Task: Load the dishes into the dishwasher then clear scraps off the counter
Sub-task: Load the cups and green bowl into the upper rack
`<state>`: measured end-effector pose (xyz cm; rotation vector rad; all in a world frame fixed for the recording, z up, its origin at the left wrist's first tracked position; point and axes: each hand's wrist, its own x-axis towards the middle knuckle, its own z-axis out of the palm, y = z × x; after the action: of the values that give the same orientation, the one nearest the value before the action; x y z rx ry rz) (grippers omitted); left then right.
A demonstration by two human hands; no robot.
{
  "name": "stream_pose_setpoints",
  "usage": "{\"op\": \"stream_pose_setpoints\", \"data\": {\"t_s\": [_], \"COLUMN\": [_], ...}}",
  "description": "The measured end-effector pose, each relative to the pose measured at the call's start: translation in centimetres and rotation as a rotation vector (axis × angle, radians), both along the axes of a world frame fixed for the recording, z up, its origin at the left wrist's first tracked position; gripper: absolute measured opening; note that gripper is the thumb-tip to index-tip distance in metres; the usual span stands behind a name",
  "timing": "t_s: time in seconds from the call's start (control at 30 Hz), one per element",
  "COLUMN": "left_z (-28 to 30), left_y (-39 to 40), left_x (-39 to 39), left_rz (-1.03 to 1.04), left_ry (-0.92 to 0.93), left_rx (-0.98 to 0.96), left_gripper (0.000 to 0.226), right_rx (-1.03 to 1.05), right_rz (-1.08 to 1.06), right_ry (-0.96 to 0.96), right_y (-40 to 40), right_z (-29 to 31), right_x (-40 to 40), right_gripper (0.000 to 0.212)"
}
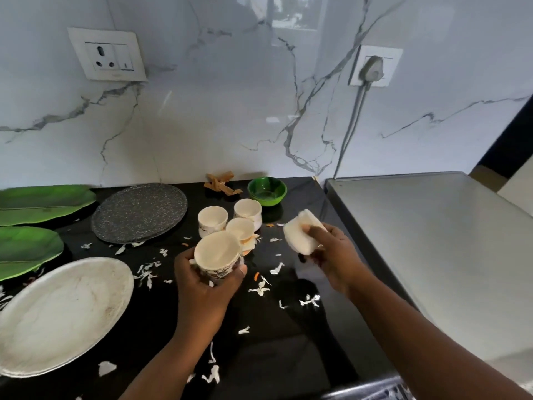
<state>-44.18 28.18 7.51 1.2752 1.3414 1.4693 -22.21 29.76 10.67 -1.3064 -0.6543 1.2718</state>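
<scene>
A home kitchen: black counter (288, 356), marble-look backsplash (230, 125), wall sockets (108, 54), used cups (212, 220) and plates (140, 212).

A patterned cream cup (217, 256) and a blurred white dish (300, 231) are held above a black counter (288, 342) littered with white and orange scraps (261, 287), beside three more cups (230, 220), a green bowl (267, 191), and speckled (140, 212), white (62, 316) and leaf-shaped plates (43, 202).

Black glossy counter (288, 356). Left: two green leaf plates (40, 203), white oval plate (57, 316) near. Centre far: speckled grey plate (140, 212), three cups (212, 220), green bowl (267, 191), brown scraps (220, 183). White and orange scraps (261, 287) scattered across.
</scene>
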Motion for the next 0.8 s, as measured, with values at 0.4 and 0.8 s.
{"op": "stream_pose_setpoints", "data": {"t_s": [0.4,0.8], "left_z": [5.5,-5.4], "left_y": [-11.1,-25.8], "left_x": [22.2,43.4], "left_rz": [-0.895,-1.220], "left_ry": [-0.244,0.402], "left_rx": [-0.127,-0.663], "left_gripper": [0.054,0.059], "right_rx": [0.127,-0.131], "right_rz": [-0.016,-0.622], "right_ry": [0.756,0.759], "right_y": [-19.8,-40.5], "right_z": [1.2,-10.9], "right_x": [18.2,35.5], "right_gripper": [0.086,0.057]}}
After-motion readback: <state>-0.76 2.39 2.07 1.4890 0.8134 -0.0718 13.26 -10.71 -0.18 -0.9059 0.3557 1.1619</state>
